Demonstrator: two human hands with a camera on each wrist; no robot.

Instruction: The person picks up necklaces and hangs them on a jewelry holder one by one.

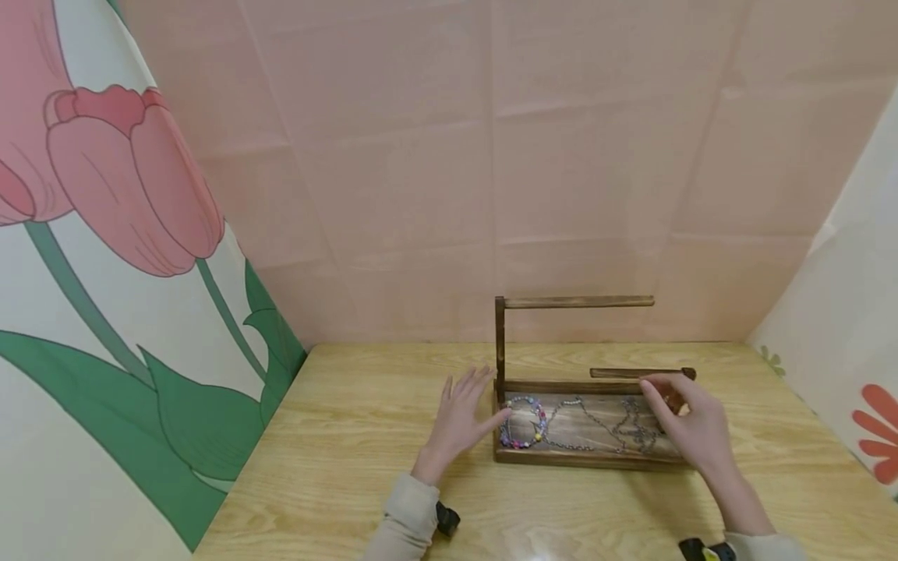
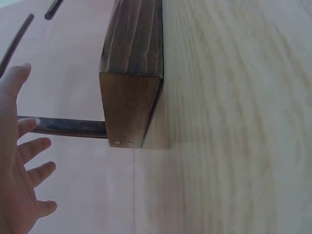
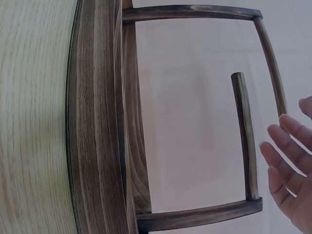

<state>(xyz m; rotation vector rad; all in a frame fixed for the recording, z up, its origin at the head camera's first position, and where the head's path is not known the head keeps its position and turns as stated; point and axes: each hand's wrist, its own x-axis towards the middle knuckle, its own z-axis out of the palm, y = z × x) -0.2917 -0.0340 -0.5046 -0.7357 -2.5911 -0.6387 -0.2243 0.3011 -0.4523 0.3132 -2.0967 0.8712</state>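
Note:
A dark brown wooden jewelry stand (image 1: 589, 460) has a shallow tray base and two horizontal bars on side posts. In its tray lie a colorful beaded bracelet (image 1: 539, 425) at the left and silver-toned chains (image 1: 596, 421) toward the middle and right. My left hand (image 1: 459, 421) is spread beside the stand's left end, its thumb over the tray's edge in the head view. Over the right end hovers my right hand (image 1: 698, 421), fingers loosely bent near the lower bar (image 1: 631, 373). Nothing shows between these fingers in the right wrist view (image 3: 290, 161). Some contents under it are hidden.
The stand rests on a light wood-grain table (image 1: 351, 413). Behind rises a pink creased backdrop (image 1: 421, 195), with a tulip-printed panel (image 1: 133, 187) on the left and a white panel with a red flower (image 1: 880, 432) on the right.

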